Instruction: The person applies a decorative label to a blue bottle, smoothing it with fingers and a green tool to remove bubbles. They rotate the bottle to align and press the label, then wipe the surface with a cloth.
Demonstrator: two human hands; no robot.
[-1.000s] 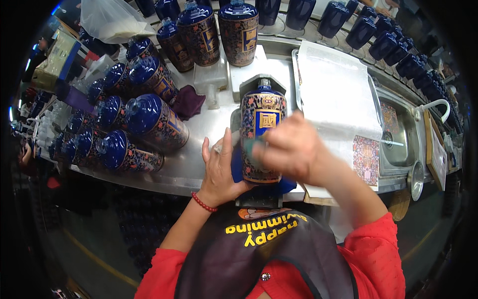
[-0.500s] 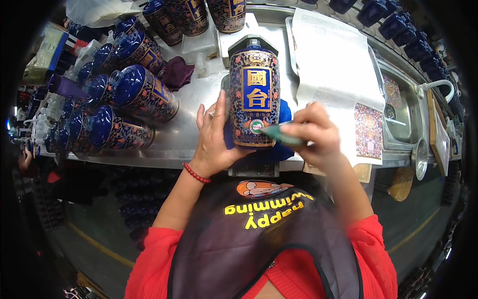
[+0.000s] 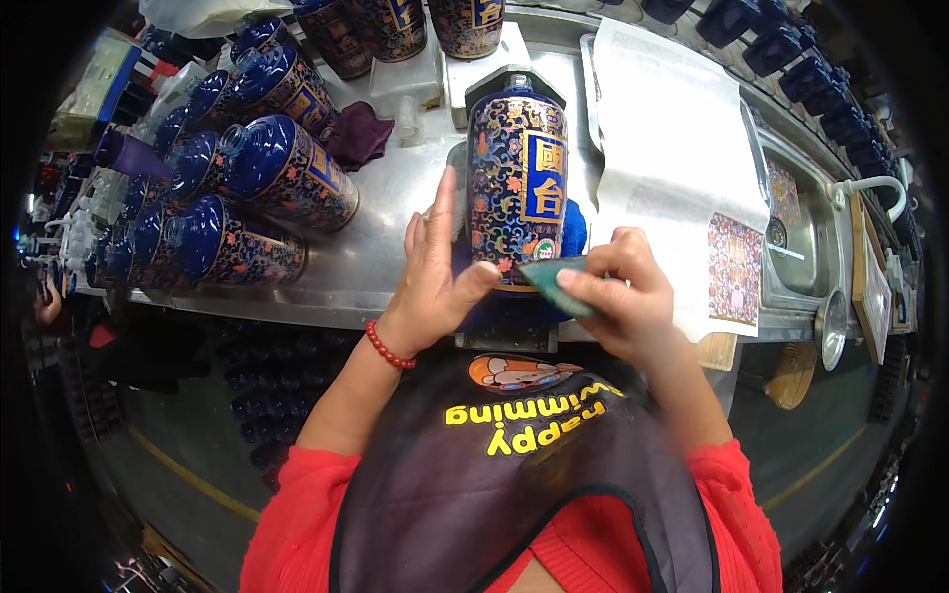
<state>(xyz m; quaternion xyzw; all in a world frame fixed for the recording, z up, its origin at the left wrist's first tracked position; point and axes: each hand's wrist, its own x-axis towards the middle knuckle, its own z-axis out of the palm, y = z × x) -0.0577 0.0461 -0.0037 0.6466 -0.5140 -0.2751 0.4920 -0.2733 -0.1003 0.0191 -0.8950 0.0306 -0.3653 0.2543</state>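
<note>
A dark blue bottle point(image 3: 499, 188) with a floral pattern and a gold-lettered blue panel lies in front of me, its neck pointing away. The panel faces up and toward the right. My left hand point(image 3: 432, 267) is at the bottle's left side, fingers straight and spread, with the thumb at its lower end. A red bead bracelet point(image 3: 388, 346) circles that wrist. Pinched in my right hand point(image 3: 625, 292) is a flat green scraper point(image 3: 559, 287), whose tip touches the lower end of the bottle. Part of a blue cloth point(image 3: 575, 232) shows behind the bottle.
Several similar bottles point(image 3: 287, 168) stand at the left, with more at the back. A purple cloth point(image 3: 361, 136) lies near them on the metal counter point(image 3: 381, 227). White sheets point(image 3: 672, 138) and a patterned print point(image 3: 733, 267) lie at right, beside a sink point(image 3: 806, 237).
The bottle has turned so its panel shifted to the right, baring more of the floral side. My left thumb now shows at its lower end. The scraper stays at the bottle's lower part.
</note>
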